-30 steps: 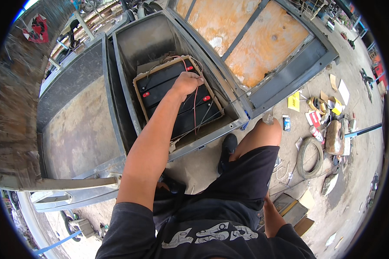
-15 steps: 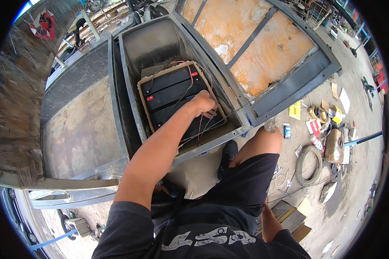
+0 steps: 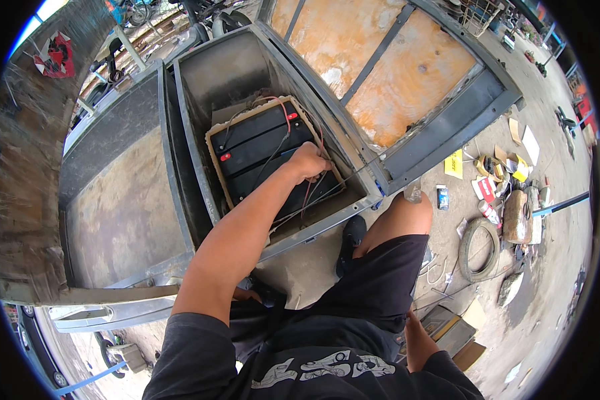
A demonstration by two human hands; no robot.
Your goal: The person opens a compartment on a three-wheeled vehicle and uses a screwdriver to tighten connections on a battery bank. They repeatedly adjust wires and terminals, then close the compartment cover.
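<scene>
My left hand [image 3: 308, 162] reaches down over black batteries [image 3: 253, 175] set side by side in an open metal compartment [image 3: 228, 61]. Its fingers are closed near the batteries' right side, pinching thin wires [image 3: 307, 193] that hang below the fist. The fingertips are partly hidden. Two red terminal caps show, one red cap [image 3: 225, 157] at the left and another red cap [image 3: 292, 116] at the far end. A dark cable [image 3: 273, 155] crosses the battery tops, and tan padding [image 3: 213, 152] lines their edge. My right forearm [image 3: 421, 343] goes down beside my thigh; that hand is hidden.
A hinged lid with an orange-brown wooden panel [image 3: 417, 70] lies open at the right. Left of the compartment is a flat metal bed [image 3: 130, 213]. On the ground at right are a tyre [image 3: 466, 257], a blue box [image 3: 443, 197], a yellow packet [image 3: 454, 165] and scattered scraps.
My left hand's fingers have drawn closer together around the wires, the hand staying near the same place. The whole view has shifted slightly. My right forearm stays beside my thigh.
</scene>
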